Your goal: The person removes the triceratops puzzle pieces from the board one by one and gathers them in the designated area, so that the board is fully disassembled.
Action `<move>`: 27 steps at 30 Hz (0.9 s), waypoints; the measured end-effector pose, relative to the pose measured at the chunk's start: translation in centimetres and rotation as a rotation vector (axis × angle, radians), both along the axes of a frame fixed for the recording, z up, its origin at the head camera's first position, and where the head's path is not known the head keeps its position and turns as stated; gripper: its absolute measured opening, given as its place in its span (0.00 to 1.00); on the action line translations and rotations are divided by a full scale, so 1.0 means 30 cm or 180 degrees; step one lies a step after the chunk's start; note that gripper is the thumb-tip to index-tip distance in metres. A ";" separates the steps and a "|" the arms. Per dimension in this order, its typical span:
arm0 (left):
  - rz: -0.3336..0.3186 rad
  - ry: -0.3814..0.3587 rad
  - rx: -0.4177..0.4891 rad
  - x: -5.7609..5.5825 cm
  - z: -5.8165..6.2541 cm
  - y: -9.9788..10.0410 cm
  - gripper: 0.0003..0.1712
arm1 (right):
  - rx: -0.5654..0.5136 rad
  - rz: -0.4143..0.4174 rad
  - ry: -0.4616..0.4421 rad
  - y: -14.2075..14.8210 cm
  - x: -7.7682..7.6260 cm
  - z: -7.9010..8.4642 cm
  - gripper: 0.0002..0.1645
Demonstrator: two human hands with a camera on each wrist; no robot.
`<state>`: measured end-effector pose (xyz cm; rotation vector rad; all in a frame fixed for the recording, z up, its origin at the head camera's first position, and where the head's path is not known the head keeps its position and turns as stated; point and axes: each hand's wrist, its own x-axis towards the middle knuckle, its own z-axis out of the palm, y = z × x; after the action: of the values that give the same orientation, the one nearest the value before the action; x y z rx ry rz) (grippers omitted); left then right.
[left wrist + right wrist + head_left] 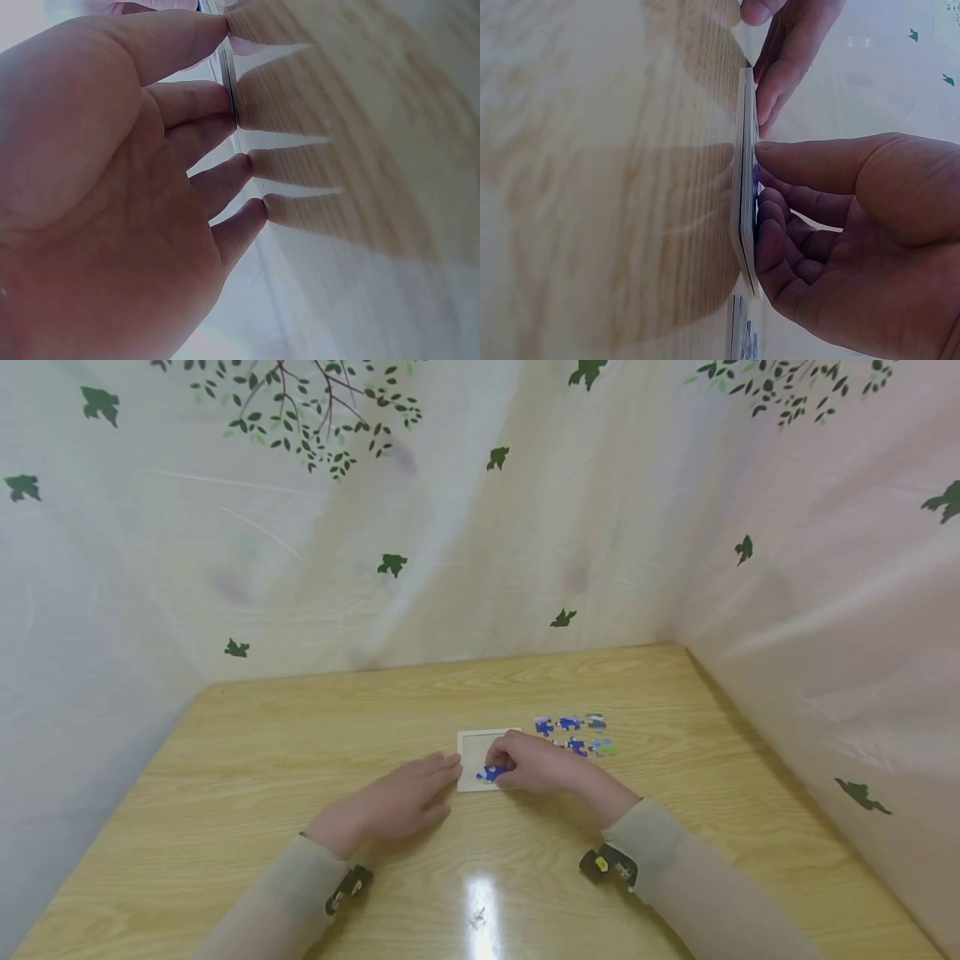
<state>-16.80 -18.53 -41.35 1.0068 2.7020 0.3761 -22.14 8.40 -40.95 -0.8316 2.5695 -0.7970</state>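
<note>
A white puzzle tray [462,777] with a raised rim lies flat on the wooden table. Inside it, near the front edge, is a blue jigsaw piece [491,772], partly covered by fingers. My right hand [532,762] reaches over the tray from the right and pinches this piece, thumb and curled fingers low at the tray surface. In the right wrist view the thumb [806,161] comes down on the tray's near side. My left hand [405,795] rests on the table with fingers extended, its fingertips at the tray's left edge.
Several loose blue and green jigsaw pieces [570,723] lie in rows right of the tray, some half hidden behind the right hand. A leaf-patterned curtain [465,527] hangs along the table's back and sides. The wooden table [262,752] stretches out around both arms.
</note>
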 end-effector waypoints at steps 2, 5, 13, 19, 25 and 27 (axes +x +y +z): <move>-0.0003 0.0004 0.0009 0.001 0.003 0.000 0.35 | -0.0003 -0.0006 0.0007 0.000 0.000 -0.001 0.12; 0.0004 -0.0006 0.0021 0.001 0.005 0.001 0.35 | -0.0028 -0.0002 0.0020 0.002 -0.001 -0.003 0.12; 0.0039 -0.0034 0.0000 0.004 0.008 0.000 0.35 | -0.0121 -0.0003 -0.0025 0.004 -0.004 -0.007 0.11; 0.0050 -0.0042 0.0000 0.004 0.006 0.001 0.35 | -0.0171 0.0035 -0.0097 0.003 -0.004 -0.009 0.11; 0.0034 -0.0017 -0.0015 0.008 0.011 0.004 0.35 | -0.0201 0.0013 -0.0111 0.004 0.002 -0.003 0.11; 0.0038 -0.0018 -0.0018 0.009 0.013 0.005 0.35 | -0.0240 0.0027 -0.0109 0.006 0.004 -0.001 0.11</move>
<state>-16.52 -18.39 -40.97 0.9870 2.7036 0.3729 -22.01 8.57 -40.98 -0.8431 2.5184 -0.9025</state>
